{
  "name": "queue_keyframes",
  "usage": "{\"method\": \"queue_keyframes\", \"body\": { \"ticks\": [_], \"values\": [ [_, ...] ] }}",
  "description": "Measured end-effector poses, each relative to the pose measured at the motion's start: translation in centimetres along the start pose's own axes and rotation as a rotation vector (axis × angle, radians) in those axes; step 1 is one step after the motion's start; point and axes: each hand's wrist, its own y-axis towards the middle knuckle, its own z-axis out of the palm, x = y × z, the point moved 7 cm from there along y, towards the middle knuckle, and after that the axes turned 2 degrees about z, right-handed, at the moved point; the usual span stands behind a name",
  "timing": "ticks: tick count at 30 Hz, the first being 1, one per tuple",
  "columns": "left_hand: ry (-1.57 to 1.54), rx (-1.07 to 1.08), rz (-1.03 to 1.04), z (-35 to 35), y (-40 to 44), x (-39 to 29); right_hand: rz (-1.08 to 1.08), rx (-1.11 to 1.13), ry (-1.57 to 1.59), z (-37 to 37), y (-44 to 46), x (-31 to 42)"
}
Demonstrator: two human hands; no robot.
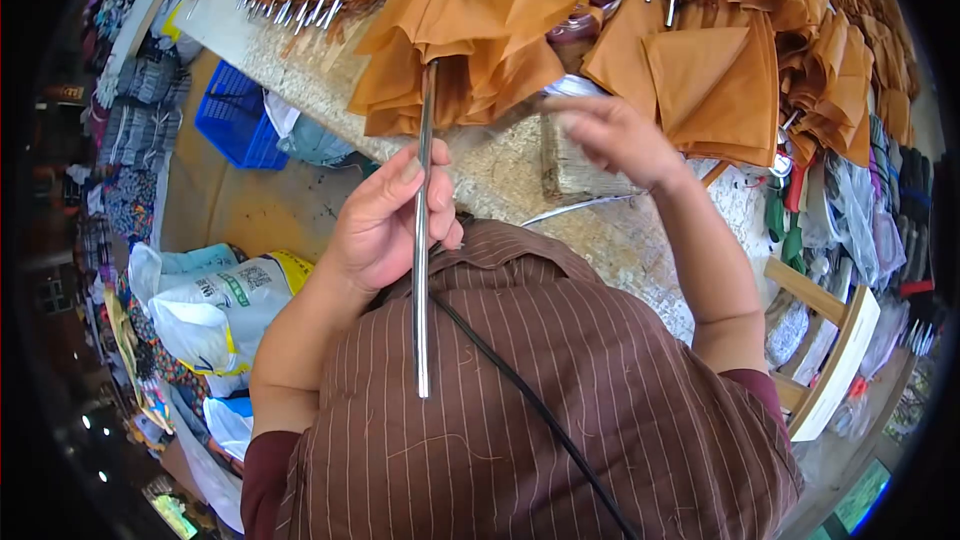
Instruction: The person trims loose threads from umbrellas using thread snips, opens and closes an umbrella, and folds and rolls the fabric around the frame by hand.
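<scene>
Your left hand (390, 215) grips umbrella (430, 100) by metal shaft (421, 320), thumb against fingers; orange canopy (455, 20) flares just beyond fingertips. Your right hand (615, 145), fingers loosely spread, blurred, near canopy edge; no hold visible. Step in hand, judged: handling umbrella by shaft. Next move probably calls for steady left grip, right fingers free. Left of left fingers: printed sack (240, 290), contents hidden. Farther: blue basket (245, 147), contents unclear.
</scene>
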Motion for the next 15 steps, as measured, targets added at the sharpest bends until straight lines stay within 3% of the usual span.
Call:
{"method": "queue_keyframes", "body": {
  "ticks": [4, 7, 10, 11, 15],
  "values": [
    [-0.007, 0.023, 0.007, 0.6, -1.5, -0.3, -0.184, 0.029, -0.161, 5.1, 1.4, 0.5],
    [0.011, 0.062, 0.011, 0.6, -2.5, -0.5, -0.299, -0.105, -0.206, 6.0, 2.1, 1.2],
    [0.002, 0.055, 0.033, 0.5, -3.4, -0.8, -0.297, -0.135, -0.169, 6.8, 2.4, 2.3],
    [-0.006, 0.025, 0.052, 0.6, -3.6, -0.9, -0.187, -0.099, -0.153, 7.0, 2.4, 2.5],
    [-0.022, 0.004, 0.075, 0.4, -4.8, -1.4, -0.285, -0.041, -0.286, 8.2, 2.3, 3.7]
  ]
}}
